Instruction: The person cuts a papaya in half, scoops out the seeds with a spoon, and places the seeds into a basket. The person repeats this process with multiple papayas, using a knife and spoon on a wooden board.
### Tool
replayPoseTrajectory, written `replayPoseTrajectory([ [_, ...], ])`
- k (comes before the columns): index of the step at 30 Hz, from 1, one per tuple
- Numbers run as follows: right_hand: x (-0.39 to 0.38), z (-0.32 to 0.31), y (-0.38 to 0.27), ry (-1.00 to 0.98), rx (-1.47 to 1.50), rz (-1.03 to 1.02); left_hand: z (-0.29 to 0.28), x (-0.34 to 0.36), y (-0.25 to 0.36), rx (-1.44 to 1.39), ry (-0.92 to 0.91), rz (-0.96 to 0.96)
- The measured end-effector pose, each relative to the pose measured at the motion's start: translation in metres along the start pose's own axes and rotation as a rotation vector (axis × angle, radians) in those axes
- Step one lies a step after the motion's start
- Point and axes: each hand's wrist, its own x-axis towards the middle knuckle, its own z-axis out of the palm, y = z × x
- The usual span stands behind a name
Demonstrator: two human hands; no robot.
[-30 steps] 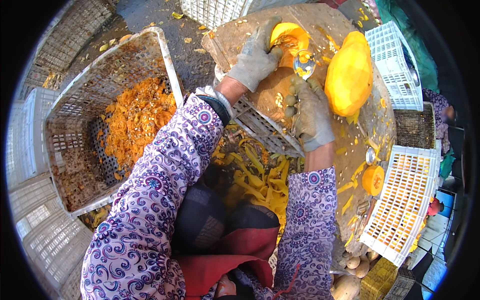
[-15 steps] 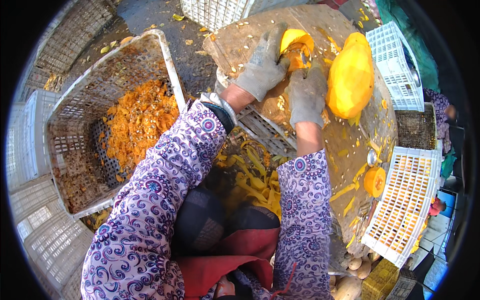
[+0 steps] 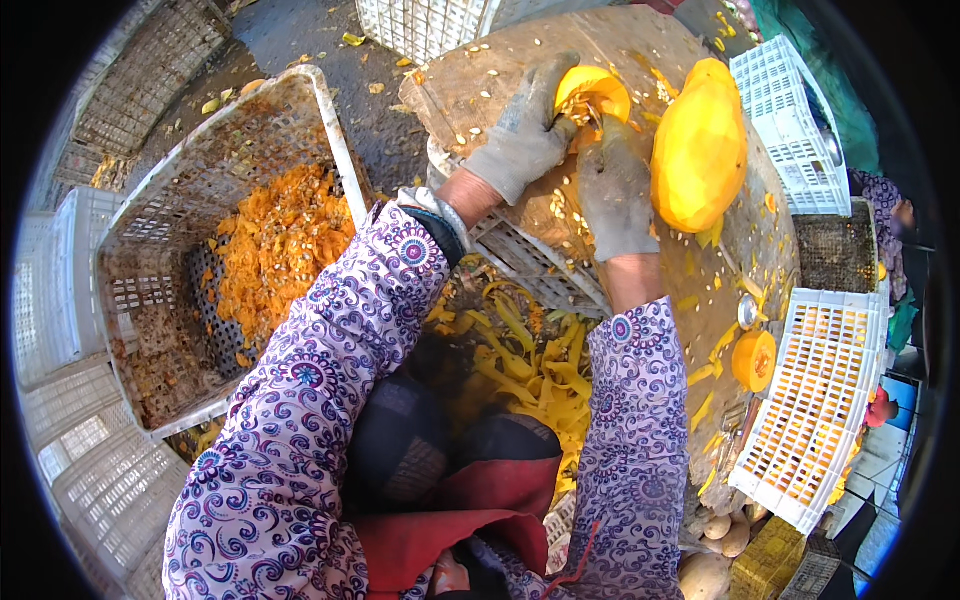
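My gloved left hand grips a hollow piece of peeled orange pumpkin from its left side, above a worn round wooden board. Stringy pulp and seeds show in the cut opening. My gloved right hand is at the lower edge of that opening, palm down and fingers curled. Its fingertips are hidden, and I cannot make out what they hold. Just right of it lies a whole peeled pumpkin, yellow and long, its surface faceted by cuts. Pale seeds and yellow peel strips are scattered over the board.
A dirty white crate at left holds orange pulp. Yellow peelings lie below the board. On the right are a cut pumpkin piece, a small round metal thing and a white crate with orange pieces. Another white crate stands beyond.
The pumpkin piece has tilted, so its cut opening shows more. My right hand has turned, and its forearm has swung to the right. My left hand still grips the piece.
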Motion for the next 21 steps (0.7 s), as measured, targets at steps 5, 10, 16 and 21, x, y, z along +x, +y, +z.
replayPoseTrajectory([
  [5, -0.012, -0.011, 0.007, -0.102, 0.006, 0.061, -0.003, 0.008, -0.009, -0.027, -0.015, -0.032],
  [10, -0.019, -0.012, 0.007, 0.103, 0.069, 0.09, -0.003, 0.007, -0.011, -0.085, 0.044, -0.126],
  [16, 0.001, -0.01, -0.005, 0.108, 0.019, 0.058, 0.0, 0.011, -0.014, -0.052, 0.029, -0.089],
  [21, 0.011, -0.003, -0.016, 0.166, 0.109, 0.068, 0.0, 0.007, -0.014, -0.039, 0.03, -0.153],
])
